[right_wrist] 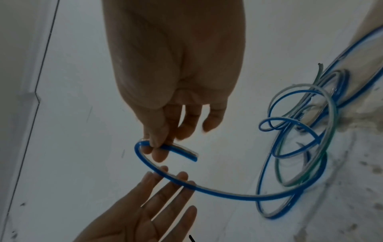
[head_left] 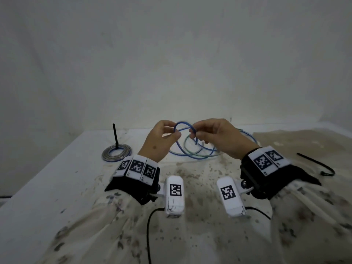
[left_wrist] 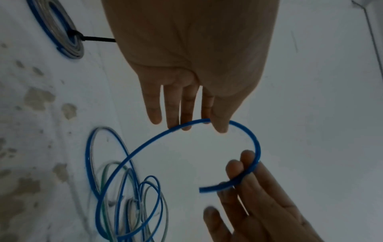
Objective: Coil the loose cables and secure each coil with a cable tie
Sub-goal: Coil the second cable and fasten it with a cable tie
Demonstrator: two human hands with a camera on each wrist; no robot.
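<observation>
While both hands hover above the middle of the table (head_left: 57,183), the blue cable (head_left: 183,124) arches between them, just below the centre of the head view. Right hand (head_left: 219,138) has the cable's free end pinched between thumb and fingertips (right_wrist: 157,153), the cut tip poking out past the pinch in the right wrist view. Left hand (head_left: 160,141) is loose and spread, fingers nearly straight, the arc lying across its fingertips (left_wrist: 186,126); in the head view the thumb sits close under the cable, but I can't tell whether it clamps. From the arch the blue cable drops away into a slack tangle of loops (head_left: 198,151) on the surface behind the hands, blue strands mixed with pale green and greyish ones.

Over at left of centre sits a finished coil (head_left: 116,153), flat on the table, with a black cable tie (head_left: 115,136) cinched round it and its tail standing straight up. Far right, another black cable tie (head_left: 316,162) lies loose on the cloth, hooked at one end.

That surface: a white covering, smooth and pale on the left, with a cloth (head_left: 200,174) speckled with brownish blotches spread from the centre to the right edge. Behind it all, a plain, dull white wall (head_left: 171,54) fills the whole upper half of the frame. Patterned sleeves (head_left: 99,221) and black wrist straps with coded markers fill the bottom.
</observation>
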